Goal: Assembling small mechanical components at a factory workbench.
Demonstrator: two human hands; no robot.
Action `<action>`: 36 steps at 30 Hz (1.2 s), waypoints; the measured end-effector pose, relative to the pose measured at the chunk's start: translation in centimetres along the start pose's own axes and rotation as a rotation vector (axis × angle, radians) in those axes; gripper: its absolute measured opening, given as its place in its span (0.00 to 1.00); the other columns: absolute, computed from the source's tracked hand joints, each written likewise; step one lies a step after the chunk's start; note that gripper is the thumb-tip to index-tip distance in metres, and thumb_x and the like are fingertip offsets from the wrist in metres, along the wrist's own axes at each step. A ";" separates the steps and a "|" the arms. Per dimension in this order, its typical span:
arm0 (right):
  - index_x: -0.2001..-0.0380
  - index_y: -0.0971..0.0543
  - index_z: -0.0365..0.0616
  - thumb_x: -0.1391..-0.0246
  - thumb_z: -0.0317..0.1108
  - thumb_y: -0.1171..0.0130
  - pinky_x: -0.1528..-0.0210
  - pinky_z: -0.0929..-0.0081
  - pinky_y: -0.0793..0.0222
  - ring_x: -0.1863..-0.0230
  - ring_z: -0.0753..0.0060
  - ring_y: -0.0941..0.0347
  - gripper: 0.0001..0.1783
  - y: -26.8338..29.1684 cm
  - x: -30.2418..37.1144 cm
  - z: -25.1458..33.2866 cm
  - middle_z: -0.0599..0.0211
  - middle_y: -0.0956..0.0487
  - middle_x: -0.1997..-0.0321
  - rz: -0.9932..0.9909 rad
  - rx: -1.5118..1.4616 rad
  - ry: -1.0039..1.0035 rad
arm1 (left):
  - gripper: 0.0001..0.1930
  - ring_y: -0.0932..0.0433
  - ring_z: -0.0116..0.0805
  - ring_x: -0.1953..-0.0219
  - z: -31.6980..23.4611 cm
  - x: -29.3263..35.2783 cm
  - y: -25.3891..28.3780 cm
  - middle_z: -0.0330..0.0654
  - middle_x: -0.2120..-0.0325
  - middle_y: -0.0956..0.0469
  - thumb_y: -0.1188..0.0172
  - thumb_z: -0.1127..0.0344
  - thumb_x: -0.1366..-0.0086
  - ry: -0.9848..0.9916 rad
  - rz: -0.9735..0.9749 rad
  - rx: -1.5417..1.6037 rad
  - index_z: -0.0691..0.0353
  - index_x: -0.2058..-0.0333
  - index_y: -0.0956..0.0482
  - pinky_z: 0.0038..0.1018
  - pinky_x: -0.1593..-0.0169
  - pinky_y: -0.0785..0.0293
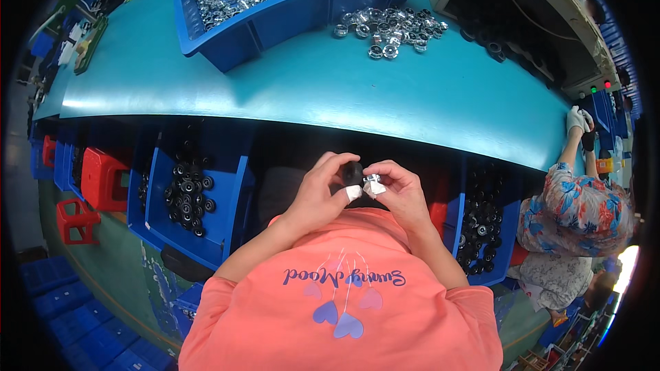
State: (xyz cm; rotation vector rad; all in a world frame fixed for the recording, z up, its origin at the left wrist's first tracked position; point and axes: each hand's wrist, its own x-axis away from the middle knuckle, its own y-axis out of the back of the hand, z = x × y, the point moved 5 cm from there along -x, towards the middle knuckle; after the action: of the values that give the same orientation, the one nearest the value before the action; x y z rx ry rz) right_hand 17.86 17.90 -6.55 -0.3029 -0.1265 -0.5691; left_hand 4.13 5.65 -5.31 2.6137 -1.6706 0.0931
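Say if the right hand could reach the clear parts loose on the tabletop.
Probably yes, stretching forward over the turquoise tabletop: nothing seems to block the right hand from the loose clear parts, though its grip holds a small shiny part.

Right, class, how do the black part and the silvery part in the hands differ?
The black part looks dark, the silvery part bright and shiny. The left hand holds the black part; the right hand, the silvery part. Both are small, gripped and partly hidden.
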 end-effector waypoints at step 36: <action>0.50 0.20 0.38 0.43 0.18 0.37 0.55 0.79 0.23 0.57 0.79 0.22 0.17 0.5 0.0 0.1 0.62 0.18 0.48 -0.118 -0.157 0.040 | 0.21 0.15 0.41 0.58 4.9 -0.4 0.1 0.55 0.52 0.18 0.46 0.52 0.21 0.256 0.085 1.096 0.63 0.42 0.25 0.36 0.53 0.14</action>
State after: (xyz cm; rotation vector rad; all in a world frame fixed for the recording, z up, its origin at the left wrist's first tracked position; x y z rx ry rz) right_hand 18.16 18.34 -6.57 -0.4381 -0.0612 -0.7035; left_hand 4.02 5.70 -10.28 2.8846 -1.9520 1.6912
